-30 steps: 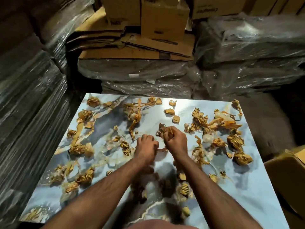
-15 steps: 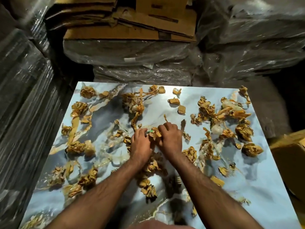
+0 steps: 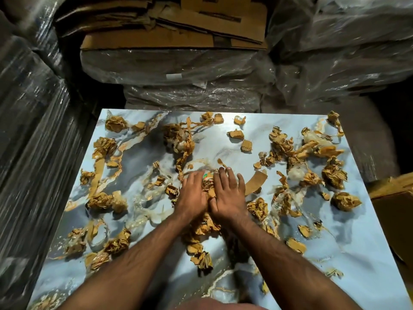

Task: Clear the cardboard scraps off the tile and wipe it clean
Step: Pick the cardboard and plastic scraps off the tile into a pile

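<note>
A glossy blue-grey marbled tile (image 3: 223, 142) lies flat before me, strewn with several crumpled brown cardboard scraps (image 3: 334, 174) and bits of clear plastic film. My left hand (image 3: 193, 194) and my right hand (image 3: 228, 192) lie side by side at the tile's middle, fingers stretched forward and flat, pressing on a small heap of scraps (image 3: 209, 183) between and under them. A curved cardboard strip (image 3: 256, 181) sits just right of my right hand. More crumpled pieces (image 3: 201, 256) lie between my forearms.
Plastic-wrapped stacks (image 3: 178, 70) rise beyond the tile's far edge, topped with flattened cardboard boxes (image 3: 169, 30). A wrapped stack (image 3: 29, 130) borders the left side. A brown carton (image 3: 393, 198) stands at the right edge.
Both hands went from curled, pinching at a scrap, to flattened with fingers spread over the heap. The view has dropped closer to the tile.
</note>
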